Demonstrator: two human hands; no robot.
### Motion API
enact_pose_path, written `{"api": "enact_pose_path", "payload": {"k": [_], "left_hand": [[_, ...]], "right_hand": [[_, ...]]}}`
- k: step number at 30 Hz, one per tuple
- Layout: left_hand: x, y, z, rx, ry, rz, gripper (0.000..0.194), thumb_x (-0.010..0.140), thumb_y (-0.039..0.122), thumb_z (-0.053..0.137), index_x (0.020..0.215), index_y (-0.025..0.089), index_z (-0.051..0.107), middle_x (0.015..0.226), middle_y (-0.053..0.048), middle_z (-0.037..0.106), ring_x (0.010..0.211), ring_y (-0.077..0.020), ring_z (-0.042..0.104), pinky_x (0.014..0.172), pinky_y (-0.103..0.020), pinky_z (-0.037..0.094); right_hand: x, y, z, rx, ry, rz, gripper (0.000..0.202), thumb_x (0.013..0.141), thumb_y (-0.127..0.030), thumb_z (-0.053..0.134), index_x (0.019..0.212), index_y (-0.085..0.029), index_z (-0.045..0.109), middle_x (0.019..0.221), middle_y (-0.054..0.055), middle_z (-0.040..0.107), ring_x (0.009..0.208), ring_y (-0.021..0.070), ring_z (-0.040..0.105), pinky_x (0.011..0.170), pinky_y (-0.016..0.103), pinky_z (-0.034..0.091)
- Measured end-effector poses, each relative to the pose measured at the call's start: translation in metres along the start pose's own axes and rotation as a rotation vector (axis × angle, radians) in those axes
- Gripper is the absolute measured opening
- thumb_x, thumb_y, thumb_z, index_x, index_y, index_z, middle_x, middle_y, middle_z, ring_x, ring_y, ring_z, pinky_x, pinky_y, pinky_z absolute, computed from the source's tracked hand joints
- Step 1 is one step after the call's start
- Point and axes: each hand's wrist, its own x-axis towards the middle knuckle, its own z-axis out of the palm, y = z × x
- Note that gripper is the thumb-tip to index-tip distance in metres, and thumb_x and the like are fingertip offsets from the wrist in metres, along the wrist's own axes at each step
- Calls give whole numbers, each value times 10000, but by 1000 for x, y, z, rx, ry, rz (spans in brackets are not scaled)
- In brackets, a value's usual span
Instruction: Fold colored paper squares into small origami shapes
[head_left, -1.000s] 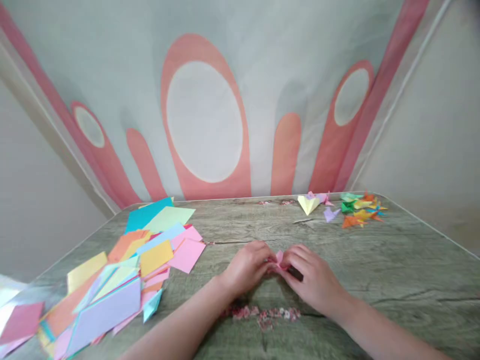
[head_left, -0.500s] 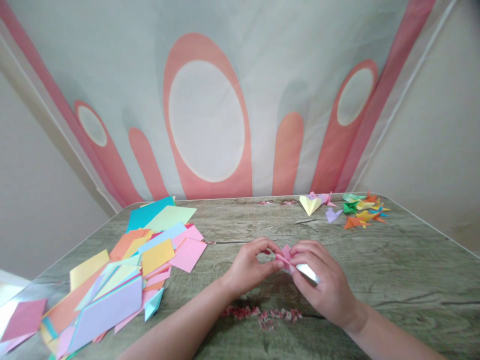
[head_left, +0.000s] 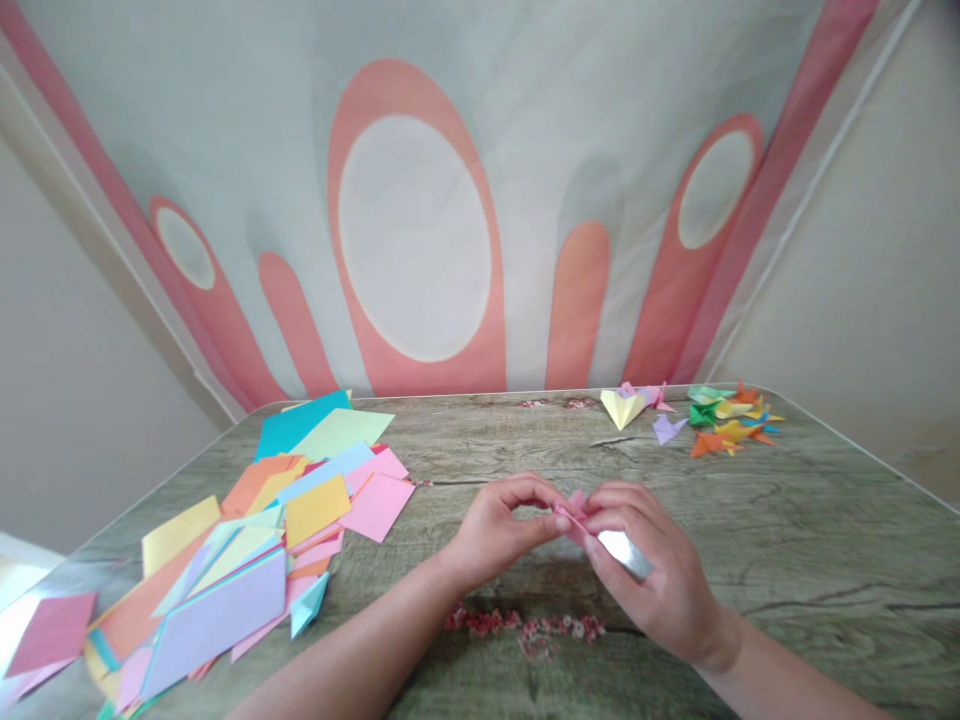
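A small folded piece of pink paper (head_left: 576, 513) is held between both hands over the middle of the table. My left hand (head_left: 510, 525) pinches its left end between thumb and forefinger. On the other side, my right hand (head_left: 649, 555) grips the paper with thumb and fingertips. Something silvery and shiny (head_left: 625, 553) shows within my right hand, below the fingers; what it is I cannot make out. Fingers hide much of the pink paper's shape.
Loose sheets of coloured paper (head_left: 225, 610) lie in an overlapping heap at the left. Several folded paper figures (head_left: 731, 432) sit at the far right, near a pale yellow folded paper (head_left: 622, 407). Everything rests on a wood-grain table (head_left: 480, 440) before a printed backdrop (head_left: 517, 150).
Both hands stay on the pink paper, with only slight shifts of the fingers. My right hand has edged a little to the right.
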Motion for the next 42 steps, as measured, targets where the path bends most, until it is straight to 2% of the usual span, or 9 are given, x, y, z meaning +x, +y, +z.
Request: {"api": "enact_pose_path", "payload": {"k": [33,37,39,42], "left_hand": [[0,3,-2,-55,34,-27,258,753,371,743,775,123,673,817,-64,676,813,-174,620,819,-304,460],[-1,7,-3,1,-5,-26,232,788,354,714,854,134,682,858,-58,683,836,-167,620,829,-289,460],[-1,10,-3,72,-40,10,209,811,338,693,908,153,697,905,-58,690,867,-165,621,852,-287,453],[0,10,-2,184,-58,79,179,829,333,672,884,168,716,900,-59,692,870,-166,621,853,-283,448]], "right_hand": [[1,-4,0,22,-14,-4,187,812,-83,588,940,-220,593,958,69,621,969,240,550,844,435,466],[-1,-2,0,23,-20,-3,176,811,-91,588,928,-222,593,952,67,620,971,241,556,844,437,469],[-1,-2,0,18,-20,0,163,810,-96,590,913,-222,596,945,66,624,966,240,564,844,436,473],[0,-2,1,10,-18,0,140,813,-105,589,893,-220,601,928,65,633,943,234,582,828,421,488]]}}
